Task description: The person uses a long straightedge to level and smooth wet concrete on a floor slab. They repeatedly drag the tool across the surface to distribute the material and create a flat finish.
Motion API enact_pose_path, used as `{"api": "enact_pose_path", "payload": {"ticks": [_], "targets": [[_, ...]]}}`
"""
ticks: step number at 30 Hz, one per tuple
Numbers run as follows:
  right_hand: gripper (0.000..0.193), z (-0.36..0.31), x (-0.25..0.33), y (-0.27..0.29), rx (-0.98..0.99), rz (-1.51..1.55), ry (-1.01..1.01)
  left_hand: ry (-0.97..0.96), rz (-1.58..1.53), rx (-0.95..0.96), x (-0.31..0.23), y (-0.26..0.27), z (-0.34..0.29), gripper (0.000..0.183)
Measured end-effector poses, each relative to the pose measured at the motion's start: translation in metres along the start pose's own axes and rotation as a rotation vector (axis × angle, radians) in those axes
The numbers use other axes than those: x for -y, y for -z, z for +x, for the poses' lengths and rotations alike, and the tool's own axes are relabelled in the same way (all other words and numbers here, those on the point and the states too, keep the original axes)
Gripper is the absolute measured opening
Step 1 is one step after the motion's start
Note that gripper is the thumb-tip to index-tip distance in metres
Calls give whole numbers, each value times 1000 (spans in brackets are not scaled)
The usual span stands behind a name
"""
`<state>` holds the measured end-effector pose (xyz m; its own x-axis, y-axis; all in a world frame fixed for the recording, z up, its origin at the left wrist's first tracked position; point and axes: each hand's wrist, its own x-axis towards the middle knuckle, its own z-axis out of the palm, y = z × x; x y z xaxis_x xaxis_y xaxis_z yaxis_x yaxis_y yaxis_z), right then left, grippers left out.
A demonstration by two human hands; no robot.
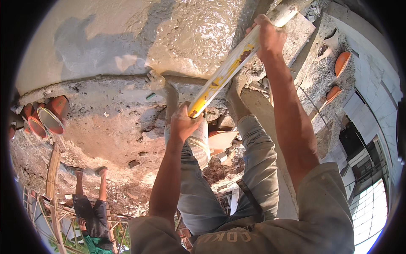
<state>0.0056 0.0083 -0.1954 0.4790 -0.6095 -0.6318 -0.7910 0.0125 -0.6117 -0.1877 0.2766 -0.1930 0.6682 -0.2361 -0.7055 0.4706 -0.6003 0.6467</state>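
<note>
A long straight white bar (230, 70) with worn yellow paint and rusty patches slants from lower left to upper right before me. My left hand (186, 123) is wrapped round its near end. Farther up, my right hand (270, 36) grips the bar near its far end, which is smeared with grey. Beyond and beside the bar spreads wet grey concrete (190, 34), rough and shiny in the middle and smoother at the left. Whether the bar's far end touches the concrete I cannot tell.
Orange buckets (53, 114) lie at the left. At the right are orange pans (341, 63) on rubble. My muddy feet stand by the concrete's edge (118, 78). Another person (95, 207) stands at the lower left near a wooden post (53, 169). Broken rubble (220, 118) lies between my legs.
</note>
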Motion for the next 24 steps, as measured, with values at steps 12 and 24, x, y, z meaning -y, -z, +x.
{"api": "enact_pose_path", "payload": {"ticks": [12, 24], "targets": [[39, -6, -277, 24, 328, -609, -467, 853, -404, 376, -32, -176, -180, 30], [72, -32, -189, -40, 392, -366, -566, 882, -465, 547, -116, 43, -118, 23]]}}
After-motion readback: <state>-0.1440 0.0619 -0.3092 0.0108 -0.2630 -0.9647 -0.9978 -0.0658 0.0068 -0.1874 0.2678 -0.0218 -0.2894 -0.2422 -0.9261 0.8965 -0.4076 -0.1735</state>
